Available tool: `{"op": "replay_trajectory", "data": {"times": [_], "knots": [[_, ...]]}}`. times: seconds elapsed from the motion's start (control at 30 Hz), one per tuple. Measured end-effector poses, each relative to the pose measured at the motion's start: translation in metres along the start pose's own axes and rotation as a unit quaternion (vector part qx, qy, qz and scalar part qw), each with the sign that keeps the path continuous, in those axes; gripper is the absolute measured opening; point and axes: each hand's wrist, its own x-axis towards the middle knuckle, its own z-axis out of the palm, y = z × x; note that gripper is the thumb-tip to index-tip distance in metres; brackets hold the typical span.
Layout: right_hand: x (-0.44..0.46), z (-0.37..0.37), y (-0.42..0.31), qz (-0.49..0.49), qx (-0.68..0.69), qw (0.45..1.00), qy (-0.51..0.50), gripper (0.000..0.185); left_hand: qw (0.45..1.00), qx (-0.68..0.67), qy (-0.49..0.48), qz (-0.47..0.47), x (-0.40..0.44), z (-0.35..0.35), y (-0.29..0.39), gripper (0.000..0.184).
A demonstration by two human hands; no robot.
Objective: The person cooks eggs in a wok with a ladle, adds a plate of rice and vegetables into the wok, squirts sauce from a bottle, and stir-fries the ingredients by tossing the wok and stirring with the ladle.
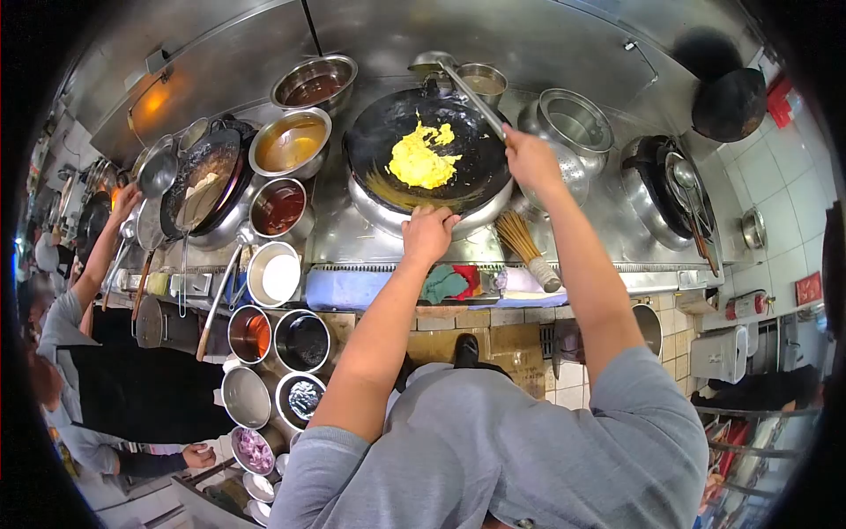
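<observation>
Yellow cooked egg [423, 159] lies in the middle of a large black wok [370, 132] on the stove. My left hand [428, 233] is closed on the wok's near rim. My right hand [531, 159] grips the handle of a metal ladle [480, 104], to the right of the wok. The ladle's bowl is raised over the far rim, beside a metal pot [485, 81]. A bamboo brush [527, 251] rests on the stove edge below the wok. Folded green cloth [444, 284] and red cloth lie at the front edge.
Bowls of sauce [289, 144] and several metal containers [251, 335] line the left side. A co-worker [132, 379] stands at another wok [211, 176] farther left. Another wok with a ladle [670, 189] is at the right, near a metal strainer [564, 181].
</observation>
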Motion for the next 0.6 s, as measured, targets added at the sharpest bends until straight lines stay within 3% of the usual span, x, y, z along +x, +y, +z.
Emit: {"op": "replay_trajectory", "data": {"times": [0.17, 0.27, 0.33, 0.37, 0.43, 0.47, 0.6], "knots": [[0.079, -0.008, 0.037, -0.035, -0.056, 0.998, -0.005, 0.047, 1.0, 0.0, 0.015, 0.002, -0.001, 0.005, -0.002, 0.024], [0.116, -0.014, 0.071, -0.07, -0.003, 0.997, -0.028, 0.049, 1.0, 0.002, 0.025, 0.007, -0.001, 0.008, -0.003, 0.023], [0.125, -0.033, 0.081, -0.003, 0.059, 0.991, -0.121, 0.053, 1.0, -0.001, 0.03, 0.007, -0.001, 0.008, -0.003, 0.023], [0.124, -0.041, 0.088, -0.003, 0.059, 0.991, -0.121, 0.053, 1.0, -0.001, 0.03, 0.007, -0.001, 0.008, -0.003, 0.023], [0.119, -0.053, 0.105, 0.059, 0.217, 0.954, -0.2, 0.056, 0.999, 0.006, 0.033, 0.001, -0.002, 0.006, -0.002, 0.024], [0.113, -0.057, 0.112, 0.045, 0.24, 0.953, -0.182, 0.054, 0.999, 0.007, 0.033, -0.001, -0.002, 0.006, -0.001, 0.024], [0.089, -0.112, 0.125, 0.057, 0.186, 0.963, -0.188, 0.052, 1.0, 0.013, 0.021, -0.008, -0.001, 0.006, -0.002, 0.025]]}}
